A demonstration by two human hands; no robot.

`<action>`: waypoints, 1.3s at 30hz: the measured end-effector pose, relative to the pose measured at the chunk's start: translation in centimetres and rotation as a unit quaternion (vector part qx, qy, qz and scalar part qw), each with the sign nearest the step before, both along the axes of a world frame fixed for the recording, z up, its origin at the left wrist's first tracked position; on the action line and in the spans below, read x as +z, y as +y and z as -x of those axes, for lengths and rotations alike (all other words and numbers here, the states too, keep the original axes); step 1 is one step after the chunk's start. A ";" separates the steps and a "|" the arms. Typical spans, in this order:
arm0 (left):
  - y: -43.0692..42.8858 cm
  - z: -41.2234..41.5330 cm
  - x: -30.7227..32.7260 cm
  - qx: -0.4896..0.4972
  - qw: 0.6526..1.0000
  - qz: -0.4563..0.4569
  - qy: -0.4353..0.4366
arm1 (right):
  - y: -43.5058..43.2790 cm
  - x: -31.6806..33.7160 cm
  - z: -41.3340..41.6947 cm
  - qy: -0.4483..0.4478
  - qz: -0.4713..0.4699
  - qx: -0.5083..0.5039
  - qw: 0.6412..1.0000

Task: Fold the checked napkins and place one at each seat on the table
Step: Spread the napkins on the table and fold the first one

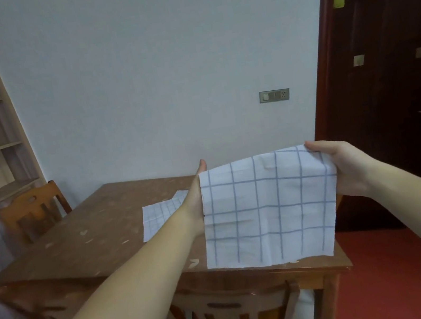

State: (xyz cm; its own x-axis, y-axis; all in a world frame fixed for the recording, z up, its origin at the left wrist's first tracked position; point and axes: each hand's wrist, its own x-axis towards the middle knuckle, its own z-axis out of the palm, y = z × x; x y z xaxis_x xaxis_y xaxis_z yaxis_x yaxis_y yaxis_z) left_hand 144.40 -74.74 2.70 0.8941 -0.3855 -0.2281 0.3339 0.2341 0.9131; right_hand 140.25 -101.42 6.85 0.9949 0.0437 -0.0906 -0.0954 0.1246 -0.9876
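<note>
White checked napkin (267, 205) hangs, top corners gripped by L hand (195, 198), R hand (344, 164).

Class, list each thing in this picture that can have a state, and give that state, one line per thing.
Held napkin: spread open, hanging in the air between both hands.
Second napkin: lying on the table, partly hidden.
Left hand: holds the held napkin's left edge.
Right hand: pinches its top right corner.
Door: shut.
Near chair: pushed in under the table.
</note>
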 end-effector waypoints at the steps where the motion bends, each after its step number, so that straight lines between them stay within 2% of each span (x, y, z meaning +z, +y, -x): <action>1: 0.2 0.3 0.4 -0.015 1.000 0.018 -0.001 | 0.1 0.1 0.1 -0.001 0.001 0.008 1.000; 3: 0.6 0.4 0.9 -0.029 0.999 0.030 0.000 | -0.2 -0.1 0.0 0.001 0.011 -0.006 1.000; 7: 1.2 0.9 2.1 -0.044 0.998 -0.009 -0.033 | -0.7 -0.4 -0.3 0.019 0.038 -0.017 0.999; 11: 1.2 0.3 1.8 0.035 0.993 -0.045 -0.107 | -0.7 -0.7 -0.4 0.043 0.076 -0.013 0.996; 14: 1.2 0.6 1.7 0.052 0.980 -0.075 -0.177 | -0.4 -0.6 -0.3 0.047 0.094 -0.017 0.994; 18: 1.3 1.5 1.9 0.081 0.968 -0.098 -0.217 | -0.4 -0.7 -0.3 0.046 0.113 -0.022 0.992; 22: 2.1 1.7 2.0 0.109 0.959 -0.114 -0.234 | -0.1 -0.8 -0.5 0.025 0.117 -0.074 0.990; 26: 2.6 1.9 2.6 0.144 0.950 -0.133 -0.244 | 0.6 -0.3 -0.8 -0.034 0.102 -0.123 0.987; 30: 3.3 2.0 2.9 0.144 0.946 -0.145 -0.250 | 1.4 0.3 -0.5 -0.068 0.098 -0.105 0.987; 34: 3.8 2.4 3.3 0.126 0.913 -0.259 -0.288 | 1.8 0.5 -0.2 -0.112 0.191 -0.053 0.974; 39: 4.2 2.4 3.5 0.145 0.888 -0.299 -0.318 | 1.8 0.4 0.3 -0.179 0.321 -0.064 0.928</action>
State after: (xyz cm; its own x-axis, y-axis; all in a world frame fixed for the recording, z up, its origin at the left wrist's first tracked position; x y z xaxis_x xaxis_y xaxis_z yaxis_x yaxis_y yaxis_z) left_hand 142.01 -70.55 6.17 0.9571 -0.0988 0.2723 -0.2894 -0.3646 0.8851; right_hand 139.95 -99.65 7.23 0.9594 -0.0255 0.2808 0.2284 -0.5135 -0.8271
